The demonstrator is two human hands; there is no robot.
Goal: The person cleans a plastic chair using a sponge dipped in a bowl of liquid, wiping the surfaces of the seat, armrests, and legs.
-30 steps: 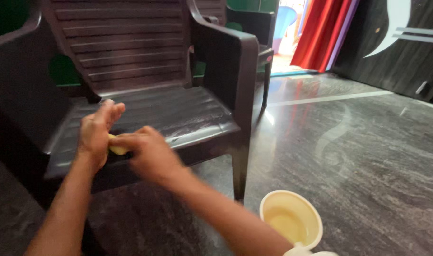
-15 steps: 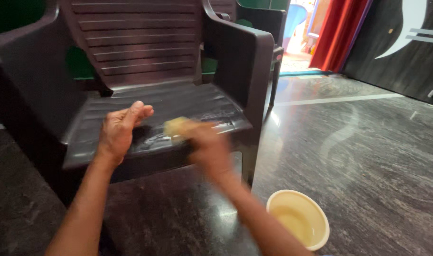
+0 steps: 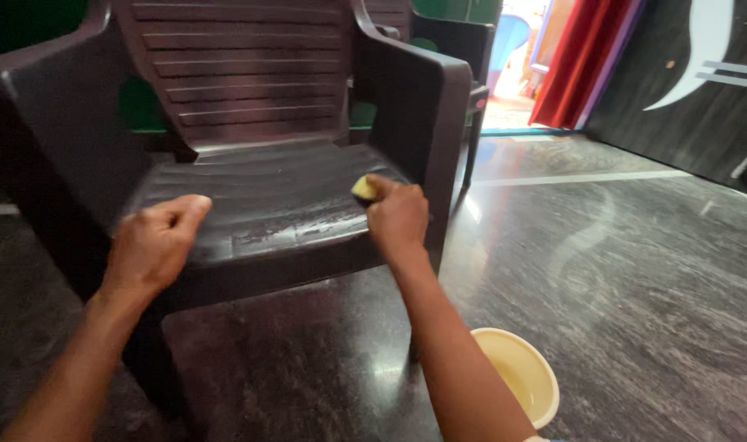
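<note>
From where I stand, the left hand (image 3: 155, 243) rests on the front left edge of the dark brown plastic armchair (image 3: 250, 123), fingers curled loosely with nothing in them. A second ago it was up against the right hand, the two working something yellow between them; now they have parted and it has dropped to the seat edge, which looks like bracing.

Across the ribbed seat (image 3: 267, 205) there are wet, shiny streaks near the front. Further right, the right hand (image 3: 398, 217) is closed around a small yellow sponge (image 3: 363, 189), pressing it on the seat's right side, just beside the armrest. It has travelled there from the middle of the seat, so I'd judge the wiping is working towards that far edge.

Down on the dark polished floor (image 3: 635, 270), near the right forearm, sits a pale yellow bowl (image 3: 516, 385) of cloudy liquid.
</note>
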